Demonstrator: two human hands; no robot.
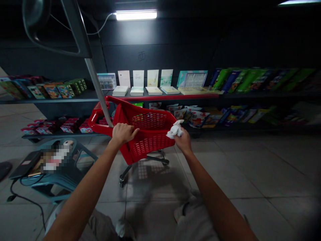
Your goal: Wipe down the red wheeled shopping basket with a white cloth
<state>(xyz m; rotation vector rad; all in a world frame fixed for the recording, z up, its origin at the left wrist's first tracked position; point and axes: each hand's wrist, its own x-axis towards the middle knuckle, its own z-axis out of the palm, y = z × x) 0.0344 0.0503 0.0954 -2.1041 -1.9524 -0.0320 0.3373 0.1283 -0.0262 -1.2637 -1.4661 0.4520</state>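
Note:
A red plastic shopping cart (152, 134) with perforated sides stands in front of me on thin grey legs with small wheels. My left hand (123, 134) is closed over its near upper edge, close to the handle end, with the thumb pointing right. At the cart's right end, my right hand (184, 139) is closed around a crumpled white cloth (175, 130). The cloth lies against the basket's rim or just beside it; the exact contact is hard to see. The fingers of my right hand are partly hidden behind the cloth.
A blue-grey plastic stool (72, 167) with a dark device and a cable stands at left. A metal pole (96, 85) rises close by. Behind the cart, dark shelves (87, 96) carry books, boxes and snack bags. A lit tube lamp (136, 15) hangs above. Tiles cover the floor.

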